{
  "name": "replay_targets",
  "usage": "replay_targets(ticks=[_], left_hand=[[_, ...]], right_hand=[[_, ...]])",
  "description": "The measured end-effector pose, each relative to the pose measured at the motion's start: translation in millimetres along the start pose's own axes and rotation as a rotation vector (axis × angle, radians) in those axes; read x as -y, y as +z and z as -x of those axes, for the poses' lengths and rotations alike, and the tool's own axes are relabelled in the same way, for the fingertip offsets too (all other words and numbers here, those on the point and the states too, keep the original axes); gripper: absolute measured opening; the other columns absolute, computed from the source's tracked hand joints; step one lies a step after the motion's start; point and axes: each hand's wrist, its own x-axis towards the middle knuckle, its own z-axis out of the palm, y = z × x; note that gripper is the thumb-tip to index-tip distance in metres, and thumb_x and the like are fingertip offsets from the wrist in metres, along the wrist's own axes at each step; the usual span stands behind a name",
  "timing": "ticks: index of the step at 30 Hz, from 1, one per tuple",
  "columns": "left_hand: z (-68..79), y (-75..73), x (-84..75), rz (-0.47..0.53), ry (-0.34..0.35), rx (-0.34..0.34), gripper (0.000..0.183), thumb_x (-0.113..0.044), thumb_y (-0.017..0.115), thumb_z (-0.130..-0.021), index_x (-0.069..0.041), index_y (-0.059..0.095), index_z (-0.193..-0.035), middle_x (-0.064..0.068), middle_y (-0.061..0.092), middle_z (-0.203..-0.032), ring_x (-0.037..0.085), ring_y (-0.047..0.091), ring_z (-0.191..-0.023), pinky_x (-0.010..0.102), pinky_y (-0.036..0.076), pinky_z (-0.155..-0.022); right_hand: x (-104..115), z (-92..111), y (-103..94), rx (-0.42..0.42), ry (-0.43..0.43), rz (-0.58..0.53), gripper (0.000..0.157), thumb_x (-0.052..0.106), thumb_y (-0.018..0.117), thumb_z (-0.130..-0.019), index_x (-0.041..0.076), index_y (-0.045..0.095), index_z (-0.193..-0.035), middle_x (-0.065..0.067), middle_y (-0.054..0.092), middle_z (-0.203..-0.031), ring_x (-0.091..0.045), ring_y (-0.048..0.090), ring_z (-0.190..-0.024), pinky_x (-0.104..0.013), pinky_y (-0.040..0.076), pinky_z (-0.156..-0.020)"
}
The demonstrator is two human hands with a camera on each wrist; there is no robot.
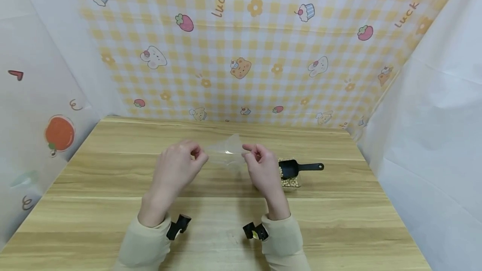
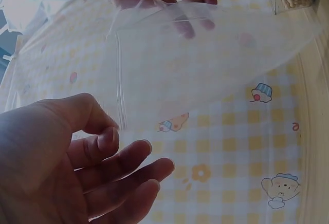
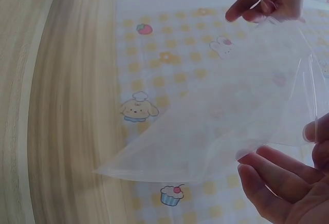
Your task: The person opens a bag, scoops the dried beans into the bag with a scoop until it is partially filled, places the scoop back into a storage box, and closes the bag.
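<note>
A clear plastic zip bag (image 1: 227,152) hangs above the table between the two hands, its zip strip showing as a ridged line in the left wrist view. My left hand (image 1: 178,163) pinches one top corner of the bag (image 2: 154,70) between thumb and index finger, the other fingers loosely spread. On the opposite side, my right hand (image 1: 263,168) grips the bag's edge (image 3: 236,106) with its thumb and fingers. The bag's lower end tapers to a corner. Just right of my right hand, a black scoop (image 1: 290,169) lies on a clear container of pale beans (image 1: 290,182), partly hidden by that hand.
The wood-grain table (image 1: 211,233) stretches under both hands. A yellow checked cloth (image 1: 226,87) hangs behind it, with white sheets (image 1: 433,116) at the left and right sides. A black wrist camera (image 1: 178,226) sits on each sleeve.
</note>
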Motion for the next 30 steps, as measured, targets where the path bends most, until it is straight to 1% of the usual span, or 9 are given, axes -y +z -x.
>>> replay_targets(ticks=[5, 9, 13, 16, 21, 23, 27, 29, 30], left_hand=[[0.9, -1.4, -0.9, 0.004, 0.002, 0.049, 0.023, -0.008, 0.057, -0.078, -0.017, 0.051, -0.058, -0.003, 0.044, -0.059, 0.009, 0.032, -0.047, 0.025, 0.026, -0.041], [2.0, -0.5, -4.4, 0.008, 0.009, 0.105, 0.021, -0.011, 0.060, -0.081, -0.017, 0.056, -0.061, -0.003, 0.049, -0.064, 0.009, 0.035, -0.047, 0.025, 0.029, -0.041], [1.9, 1.8, -8.5, 0.017, 0.038, 0.105, 0.013, -0.014, 0.062, -0.085, -0.014, 0.062, -0.072, -0.001, 0.057, -0.072, 0.009, 0.042, -0.049, 0.026, 0.036, -0.043], [1.5, 3.7, -10.1, 0.037, 0.064, 0.095, 0.005, -0.015, 0.064, -0.086, -0.010, 0.065, -0.087, 0.002, 0.062, -0.081, 0.010, 0.046, -0.052, 0.027, 0.040, -0.045], [1.0, 6.4, -10.0, 0.065, 0.131, 0.106, 0.030, -0.011, 0.064, -0.085, -0.005, 0.061, -0.115, 0.008, 0.065, -0.100, 0.017, 0.060, -0.071, 0.027, 0.046, -0.050], [0.5, 7.2, -9.8, 0.072, 0.162, 0.124, 0.037, -0.008, 0.064, -0.084, -0.006, 0.058, -0.121, 0.008, 0.063, -0.109, 0.017, 0.061, -0.073, 0.025, 0.046, -0.050], [-0.1, 8.2, -9.4, 0.086, 0.209, 0.183, 0.044, -0.003, 0.065, -0.081, -0.012, 0.058, -0.124, 0.007, 0.055, -0.125, 0.012, 0.053, -0.064, 0.024, 0.041, -0.046], [0.1, 8.6, -8.2, 0.079, 0.238, 0.211, 0.046, 0.000, 0.065, -0.079, -0.014, 0.061, -0.123, 0.009, 0.050, -0.134, 0.016, 0.057, -0.075, 0.026, 0.044, -0.051], [0.2, 8.9, -7.4, 0.073, 0.254, 0.222, 0.047, 0.001, 0.065, -0.078, -0.015, 0.063, -0.123, 0.010, 0.047, -0.139, 0.019, 0.060, -0.086, 0.029, 0.048, -0.058]], right_hand=[[-0.6, 0.7, -1.3, 0.007, 0.028, -0.040, 0.026, 0.006, 0.052, -0.091, 0.006, 0.046, -0.066, -0.010, 0.071, -0.109, -0.017, 0.070, -0.093, -0.021, 0.029, -0.040], [-0.6, 1.3, -1.7, 0.004, 0.016, -0.054, 0.024, 0.004, 0.055, -0.090, 0.005, 0.049, -0.067, -0.012, 0.071, -0.106, -0.018, 0.070, -0.085, -0.021, 0.027, -0.041], [-0.1, 2.0, 0.6, 0.006, -0.005, -0.041, 0.019, 0.002, 0.057, -0.089, 0.004, 0.055, -0.070, -0.013, 0.071, -0.102, -0.020, 0.069, -0.080, -0.021, 0.032, -0.043], [0.7, 2.8, 3.0, 0.014, -0.005, -0.042, 0.017, 0.002, 0.057, -0.088, 0.004, 0.055, -0.071, -0.013, 0.070, -0.100, -0.019, 0.070, -0.085, -0.021, 0.035, -0.044], [1.8, 4.4, 4.7, 0.048, 0.008, -0.043, 0.017, 0.004, 0.059, -0.088, 0.006, 0.055, -0.072, -0.014, 0.070, -0.100, -0.017, 0.069, -0.089, -0.021, 0.033, -0.043], [2.2, 4.6, 4.8, 0.070, 0.010, -0.045, 0.016, 0.004, 0.058, -0.088, 0.006, 0.055, -0.073, -0.016, 0.069, -0.101, -0.018, 0.069, -0.090, -0.021, 0.033, -0.043], [1.8, 4.8, 4.5, 0.112, 0.001, -0.041, 0.016, 0.003, 0.059, -0.088, 0.006, 0.053, -0.074, -0.014, 0.070, -0.103, -0.022, 0.069, -0.094, -0.023, 0.040, -0.047], [1.3, 4.7, 4.0, 0.140, -0.012, -0.036, 0.017, 0.002, 0.060, -0.088, 0.006, 0.052, -0.073, -0.014, 0.069, -0.104, -0.023, 0.069, -0.096, -0.024, 0.048, -0.055], [1.0, 4.6, 3.6, 0.154, -0.021, -0.025, 0.018, 0.001, 0.060, -0.088, 0.006, 0.051, -0.073, -0.013, 0.069, -0.102, -0.023, 0.068, -0.097, -0.026, 0.049, -0.057]])
